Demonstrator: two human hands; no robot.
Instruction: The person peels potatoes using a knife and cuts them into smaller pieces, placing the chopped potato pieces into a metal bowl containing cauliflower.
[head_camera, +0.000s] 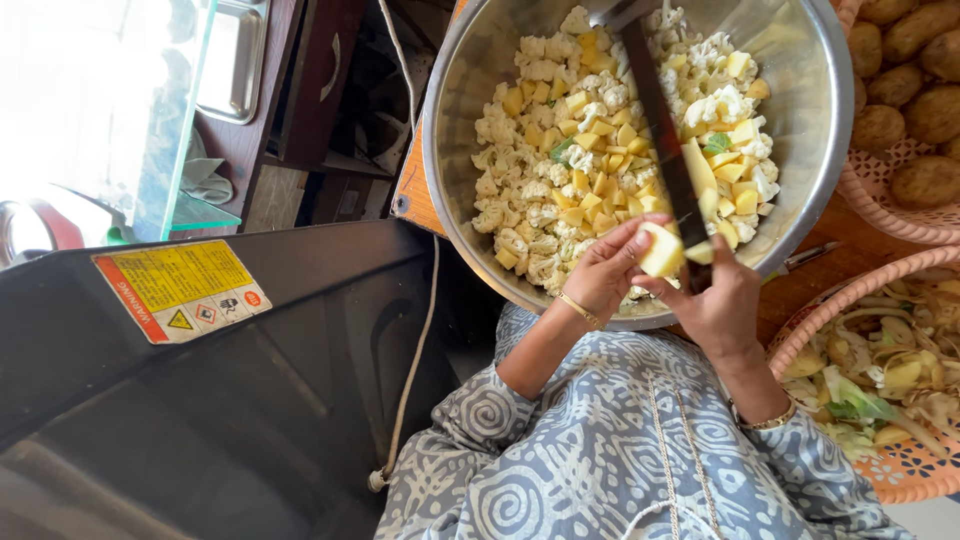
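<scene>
two hands (665, 275) closed on one potato piece (662, 250) against one blade (665, 150), over one bowl (800, 215)

Bright daylight through glass pane (150, 110) at upper left of frame. Dark wooden furniture (300, 90) beside it. Large black bin (230, 400) fills lower left. Orange-brown table (415, 195) edge upper centre.

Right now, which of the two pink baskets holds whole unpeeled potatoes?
The upper basket at the right edge, beside the steel bowl; the lower basket holds only peels and scraps.
</scene>
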